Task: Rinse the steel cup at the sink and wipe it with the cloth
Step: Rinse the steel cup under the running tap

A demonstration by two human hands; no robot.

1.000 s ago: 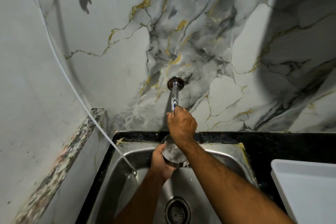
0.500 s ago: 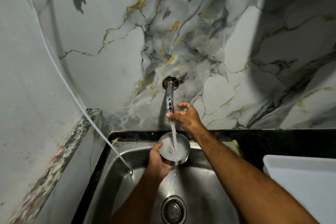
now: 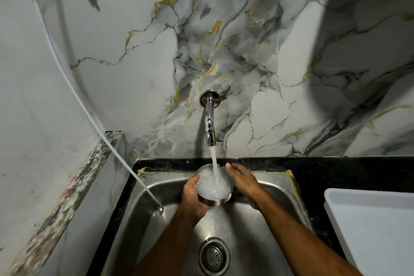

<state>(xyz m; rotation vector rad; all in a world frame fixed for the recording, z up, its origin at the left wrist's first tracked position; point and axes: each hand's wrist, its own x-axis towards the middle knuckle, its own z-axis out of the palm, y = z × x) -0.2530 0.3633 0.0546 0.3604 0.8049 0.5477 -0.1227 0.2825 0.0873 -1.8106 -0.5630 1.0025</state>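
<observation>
The steel cup [image 3: 212, 186] is held upright over the steel sink [image 3: 264, 226], full of foaming water. A stream runs into it from the chrome wall tap [image 3: 209, 123]. My left hand [image 3: 192, 197] grips the cup from its left side and underneath. My right hand [image 3: 243, 180] rests against the cup's right rim, fingers extended and slightly apart. No cloth is in view.
The sink drain [image 3: 214, 255] lies below the cup. A white hose [image 3: 107, 141] slopes from the upper left down into the sink's left side. A black counter [image 3: 336, 170] surrounds the sink. A white tray [image 3: 369, 226] sits at the right. A marble wall stands behind.
My right hand left the tap and came down to the cup's right rim. Water now runs and the cup has filled with foaming water.
</observation>
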